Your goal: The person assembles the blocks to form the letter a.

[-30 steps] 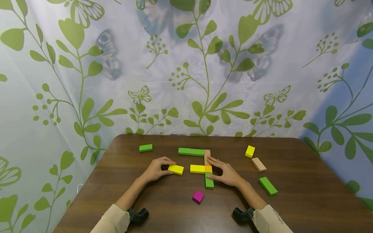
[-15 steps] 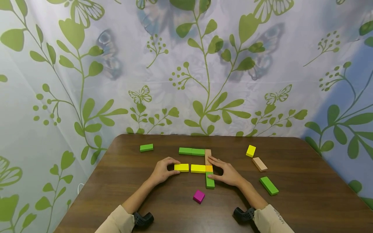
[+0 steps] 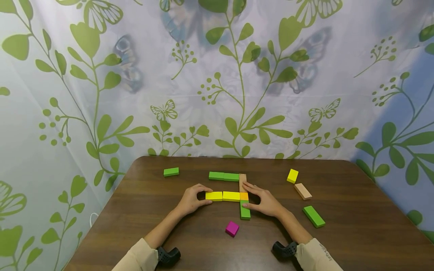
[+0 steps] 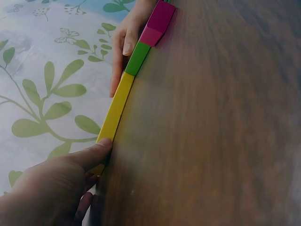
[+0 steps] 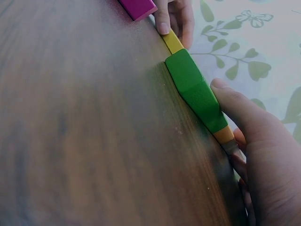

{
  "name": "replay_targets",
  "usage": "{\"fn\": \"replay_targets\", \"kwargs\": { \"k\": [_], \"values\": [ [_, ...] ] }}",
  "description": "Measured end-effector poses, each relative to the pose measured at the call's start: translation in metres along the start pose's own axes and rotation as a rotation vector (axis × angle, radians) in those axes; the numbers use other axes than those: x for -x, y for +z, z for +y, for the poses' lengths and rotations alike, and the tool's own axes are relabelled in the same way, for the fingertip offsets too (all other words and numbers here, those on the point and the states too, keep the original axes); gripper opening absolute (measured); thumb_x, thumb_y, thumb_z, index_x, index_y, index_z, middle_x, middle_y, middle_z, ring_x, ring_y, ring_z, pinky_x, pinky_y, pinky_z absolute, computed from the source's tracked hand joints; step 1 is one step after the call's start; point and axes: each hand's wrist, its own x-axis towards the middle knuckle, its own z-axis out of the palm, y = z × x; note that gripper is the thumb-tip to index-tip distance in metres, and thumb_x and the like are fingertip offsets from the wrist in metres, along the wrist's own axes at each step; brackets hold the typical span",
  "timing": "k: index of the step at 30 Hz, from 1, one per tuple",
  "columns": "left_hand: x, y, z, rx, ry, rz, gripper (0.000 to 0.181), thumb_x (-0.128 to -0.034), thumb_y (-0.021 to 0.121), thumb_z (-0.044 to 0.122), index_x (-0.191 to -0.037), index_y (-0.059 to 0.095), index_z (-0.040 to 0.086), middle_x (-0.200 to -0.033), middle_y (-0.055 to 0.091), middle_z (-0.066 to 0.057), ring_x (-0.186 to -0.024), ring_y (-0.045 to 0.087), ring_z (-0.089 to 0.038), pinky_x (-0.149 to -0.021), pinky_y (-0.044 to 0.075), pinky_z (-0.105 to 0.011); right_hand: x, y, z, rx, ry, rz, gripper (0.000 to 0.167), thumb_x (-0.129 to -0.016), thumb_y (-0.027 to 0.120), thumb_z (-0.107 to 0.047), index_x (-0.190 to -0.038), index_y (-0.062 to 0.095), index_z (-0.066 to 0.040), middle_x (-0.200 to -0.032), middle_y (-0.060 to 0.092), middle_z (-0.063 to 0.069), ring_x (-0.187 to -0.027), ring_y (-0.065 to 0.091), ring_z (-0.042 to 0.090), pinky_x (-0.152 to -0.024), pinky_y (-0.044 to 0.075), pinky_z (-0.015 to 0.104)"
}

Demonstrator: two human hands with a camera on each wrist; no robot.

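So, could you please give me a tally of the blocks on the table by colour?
Green blocks: 5
Yellow blocks: 3
Bare-wood blocks: 2
Orange block: 1
Magenta block: 1
Total: 12

Beige sleeves [image 3: 140,256], black wrist cameras [image 3: 168,256], dark lettering [image 3: 326,253]

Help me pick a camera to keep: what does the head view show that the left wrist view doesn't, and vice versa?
Only the head view: two tan blocks, the orange block, the far green pair, two outlying green blocks, an outlying yellow block and cream sleeves.
Only the left wrist view: no extra object, just a low close-up along the yellow row.
Both: left hand pinching the end yellow block, right hand, magenta block, near green block, tabletop, leafy backdrop.
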Motion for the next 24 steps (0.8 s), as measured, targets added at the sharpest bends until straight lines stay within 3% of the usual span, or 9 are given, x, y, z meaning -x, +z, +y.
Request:
{"fn": "replay_targets", "kwargs": {
  "k": [18,24],
  "values": [
    [-0.0014,0.0000,-0.0005,-0.002,0.013,-0.015,0.038,-0.0747,0.077,0.028,-0.108,0.068,0.012,-0.103,0.063,0.002,-0.101,0.057,-0.018,-0.090,0.044,-0.041,0.0001,0.0001,0.0003,-0.005,-0.002,0.000,0.073,-0.082,0.067,-0.044,-0.140,0.041,-0.010,-0.146,0.034,0.006,-0.130,0.031,0.039,-0.097,0.029,0.061],
    [-0.0066,-0.0035,-0.0044,0.017,0.012,-0.004,0.036,-0.0811,0.071,0.031,-0.110,0.067,0.009,-0.104,0.064,-0.002,-0.098,0.058,-0.018,-0.087,0.046,-0.038,0.0005,0.0004,-0.0004,0.005,0.006,0.002,0.073,-0.081,0.067,-0.044,-0.141,0.041,-0.011,-0.146,0.033,0.004,-0.130,0.031,0.039,-0.097,0.030,0.061]
  ]
}}
